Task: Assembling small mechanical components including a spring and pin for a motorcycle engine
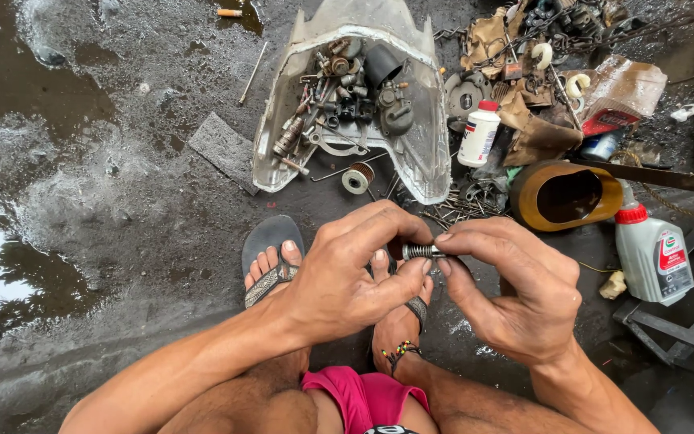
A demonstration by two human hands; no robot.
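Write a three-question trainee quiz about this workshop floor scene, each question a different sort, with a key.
1. True or false: the left hand and the right hand pinch the same small spring between their fingertips.
2. Multiple choice: the heap of small metal parts lies in A) a round bucket, B) a pale plastic shell, C) a cardboard box.
3. Fill in: the white bottle beside the shell has a ____ cap.

Key: 1 true; 2 B; 3 red.
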